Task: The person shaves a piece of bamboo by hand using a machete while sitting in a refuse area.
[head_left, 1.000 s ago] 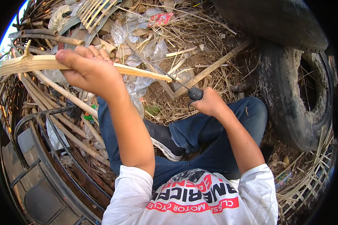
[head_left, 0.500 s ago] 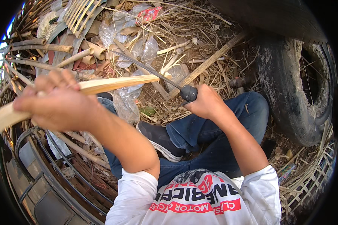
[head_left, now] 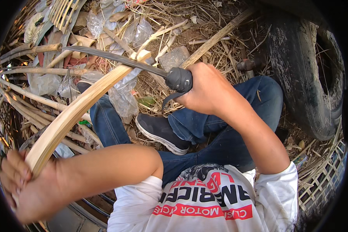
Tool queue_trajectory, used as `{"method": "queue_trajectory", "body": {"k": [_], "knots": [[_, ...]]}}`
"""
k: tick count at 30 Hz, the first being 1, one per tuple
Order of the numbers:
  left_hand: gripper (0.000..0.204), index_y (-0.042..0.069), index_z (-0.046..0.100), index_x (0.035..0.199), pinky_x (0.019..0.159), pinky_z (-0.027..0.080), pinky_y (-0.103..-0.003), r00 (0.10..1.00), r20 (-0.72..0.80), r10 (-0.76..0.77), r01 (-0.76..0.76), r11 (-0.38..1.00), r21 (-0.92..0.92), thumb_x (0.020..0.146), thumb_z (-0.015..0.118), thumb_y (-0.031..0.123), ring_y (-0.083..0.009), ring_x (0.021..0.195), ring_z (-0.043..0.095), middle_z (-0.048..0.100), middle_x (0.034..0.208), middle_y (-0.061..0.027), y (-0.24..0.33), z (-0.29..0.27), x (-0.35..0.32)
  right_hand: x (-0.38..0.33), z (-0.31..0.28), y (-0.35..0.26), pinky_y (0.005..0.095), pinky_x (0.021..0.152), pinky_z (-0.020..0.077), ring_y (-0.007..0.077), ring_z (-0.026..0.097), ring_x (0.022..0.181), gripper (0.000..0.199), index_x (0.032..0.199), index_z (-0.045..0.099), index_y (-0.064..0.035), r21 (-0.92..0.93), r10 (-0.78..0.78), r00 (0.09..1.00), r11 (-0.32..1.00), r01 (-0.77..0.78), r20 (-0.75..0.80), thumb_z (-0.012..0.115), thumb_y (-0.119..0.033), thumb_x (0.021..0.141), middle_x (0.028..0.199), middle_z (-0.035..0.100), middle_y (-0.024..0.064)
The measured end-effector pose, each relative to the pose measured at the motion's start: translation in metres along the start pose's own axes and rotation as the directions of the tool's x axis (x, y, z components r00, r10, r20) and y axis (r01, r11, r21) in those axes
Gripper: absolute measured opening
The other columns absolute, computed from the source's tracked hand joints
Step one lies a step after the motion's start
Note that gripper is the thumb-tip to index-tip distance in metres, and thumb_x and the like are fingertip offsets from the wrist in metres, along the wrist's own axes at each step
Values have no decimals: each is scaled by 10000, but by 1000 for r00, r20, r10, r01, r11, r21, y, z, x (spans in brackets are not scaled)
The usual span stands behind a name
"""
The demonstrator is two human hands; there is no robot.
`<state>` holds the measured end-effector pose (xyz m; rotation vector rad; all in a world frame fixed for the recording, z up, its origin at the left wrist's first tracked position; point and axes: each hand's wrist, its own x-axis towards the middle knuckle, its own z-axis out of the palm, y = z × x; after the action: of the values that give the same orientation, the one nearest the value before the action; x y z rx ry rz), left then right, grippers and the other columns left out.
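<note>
My left hand (head_left: 31, 185), low at the far left, is closed round the near end of a long pale strip of split wood or bamboo (head_left: 75, 106). The strip slants up and to the right. My right hand (head_left: 205, 87) grips the black wrapped handle of a long-bladed knife (head_left: 116, 58), with a dark strap hanging from the handle. The blade points left and crosses the strip near its far end, touching it. Past the blade, a split sliver (head_left: 158, 34) stands out from that end. My fingers hide part of the handle.
A worn tyre (head_left: 297, 73) stands at the right, above a woven lattice basket (head_left: 324, 181). Bamboo poles (head_left: 38, 71) lie at the left. Plastic bags (head_left: 123, 100), a stone (head_left: 174, 58) and a wooden stick (head_left: 220, 34) lie among straw. My crossed legs and shoe (head_left: 162, 131) are below.
My left hand has moved down and left, swinging the strip from nearly level to a steep slant. My right hand has shifted up and left, and the blade now points more to the left.
</note>
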<state>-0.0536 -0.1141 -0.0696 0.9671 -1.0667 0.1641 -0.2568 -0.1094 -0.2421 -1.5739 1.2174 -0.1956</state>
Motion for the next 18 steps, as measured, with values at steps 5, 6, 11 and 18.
{"method": "queue_trajectory", "body": {"k": [5,6,11,18], "knots": [[449,71,357,691,329,273,-256,991,-122,-46,73,969,235,1028,327,365,-99,390,276,318,546,5,-31,50,-48,13,35,53,413,694,515,382,665,763,340,826,664,39,33,149,983,989,-146,-112,754,-231,640,755,656,240],[456,69,356,704,327,267,-258,993,-63,-98,111,962,250,1032,334,385,-99,389,270,313,548,6,-35,49,-49,13,24,48,411,708,520,383,666,784,342,834,668,42,56,128,988,991,-123,-86,751,-231,644,767,657,248],[450,127,332,673,342,230,-247,987,-61,151,-133,965,226,1005,279,427,-101,415,205,279,521,8,26,3,6,-1,-4,2,430,735,531,394,667,816,356,812,664,69,-22,62,998,998,-63,-32,747,-247,670,816,660,269],[472,67,282,1184,792,248,-367,932,-164,-323,333,942,35,988,434,469,-237,975,303,329,1072,-105,-32,58,-72,15,23,63,421,793,526,402,659,881,405,852,676,97,1,174,984,985,-174,-30,730,-255,659,880,655,302]]}}
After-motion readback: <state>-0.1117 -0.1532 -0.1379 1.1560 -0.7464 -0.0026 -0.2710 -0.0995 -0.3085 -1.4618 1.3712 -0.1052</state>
